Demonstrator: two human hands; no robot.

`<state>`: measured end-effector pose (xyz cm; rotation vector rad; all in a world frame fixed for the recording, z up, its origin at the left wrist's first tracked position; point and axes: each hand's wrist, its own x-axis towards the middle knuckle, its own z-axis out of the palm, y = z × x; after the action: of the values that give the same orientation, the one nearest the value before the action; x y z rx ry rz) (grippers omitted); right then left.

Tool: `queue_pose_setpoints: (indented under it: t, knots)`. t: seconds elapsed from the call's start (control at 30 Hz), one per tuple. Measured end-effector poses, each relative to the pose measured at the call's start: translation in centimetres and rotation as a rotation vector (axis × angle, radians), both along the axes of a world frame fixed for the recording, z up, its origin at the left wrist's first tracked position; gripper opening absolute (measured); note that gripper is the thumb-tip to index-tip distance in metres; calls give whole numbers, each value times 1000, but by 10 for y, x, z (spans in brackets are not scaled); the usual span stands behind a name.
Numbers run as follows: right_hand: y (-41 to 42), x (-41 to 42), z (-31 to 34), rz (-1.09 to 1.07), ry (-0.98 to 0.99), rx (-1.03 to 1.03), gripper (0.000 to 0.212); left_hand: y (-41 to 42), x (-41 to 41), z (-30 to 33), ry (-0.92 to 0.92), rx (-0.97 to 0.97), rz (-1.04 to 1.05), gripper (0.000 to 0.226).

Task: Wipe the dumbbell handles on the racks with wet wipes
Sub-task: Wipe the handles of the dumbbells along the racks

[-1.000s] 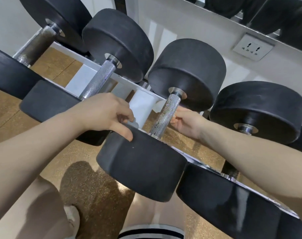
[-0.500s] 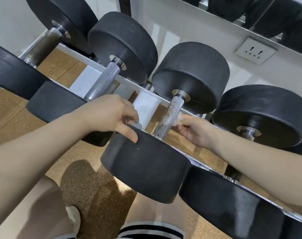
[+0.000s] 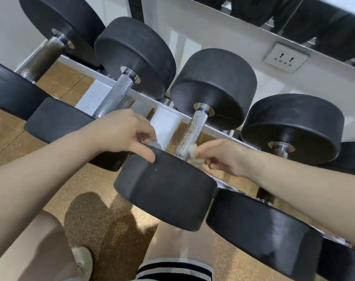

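Several black dumbbells lie across a white rack (image 3: 103,77). The middle one has a speckled knurled handle (image 3: 191,132) between a far head (image 3: 214,86) and a near head (image 3: 164,191). My right hand (image 3: 221,157) pinches a crumpled white wet wipe (image 3: 193,154) against the lower end of that handle. My left hand (image 3: 123,132) rests on the near head's top edge, thumb along the rim, fingers curled round a small pale thing that is mostly hidden.
A cleaner knurled handle (image 3: 114,98) lies to the left and a dark rusty one (image 3: 41,59) at far left. A wall socket (image 3: 285,57) sits below a mirror. Cork-coloured floor, my legs and a shoe (image 3: 83,260) are below.
My right hand has slid down the speckled handle toward the near head, and the wipe now shows by its fingers. My left hand has stayed on the near head.
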<state>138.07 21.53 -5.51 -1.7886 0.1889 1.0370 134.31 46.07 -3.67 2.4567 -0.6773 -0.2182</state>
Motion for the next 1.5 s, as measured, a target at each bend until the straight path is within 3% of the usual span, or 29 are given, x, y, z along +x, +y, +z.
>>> queue_pose_setpoints:
  t: [0.1,0.23,0.37,0.5,0.6,0.73,0.8,0.9,1.1,1.17,1.23,1.33,1.43,1.5]
  knots:
    - [-1,10,17,-183,-44,156,19,1,0,2,11,29,20,102]
    - [17,13,39,-122,-185,208,8,0,-1,7,66,90,29,100]
    - [58,6,54,-112,-321,192,16,3,-8,14,143,87,56,63]
    - [100,3,67,-129,-426,166,13,40,-4,32,58,-81,225,26]
    - [132,1,81,-143,-451,144,6,78,10,47,111,-250,292,32]
    - [169,-1,96,-230,-432,265,16,112,30,54,247,-336,152,48]
    - [185,-4,99,-257,-419,283,20,123,35,52,303,-397,123,36]
    - [203,-13,101,-387,-474,189,20,139,38,52,406,-488,179,6]
    - [226,-29,92,-808,-387,269,13,162,50,54,556,-545,193,8]
    - [237,-31,86,-857,-560,199,17,162,53,50,610,-546,217,9]
    - [247,-31,85,-750,-858,-20,21,163,55,47,700,-554,244,11]
    - [259,-32,85,-354,-1193,-362,14,166,58,45,1003,-772,296,8]
    - [270,-35,74,97,-1291,-613,18,172,62,49,1228,-1068,294,21]
    - [273,-35,70,241,-1266,-635,31,177,64,44,1217,-1091,247,23]
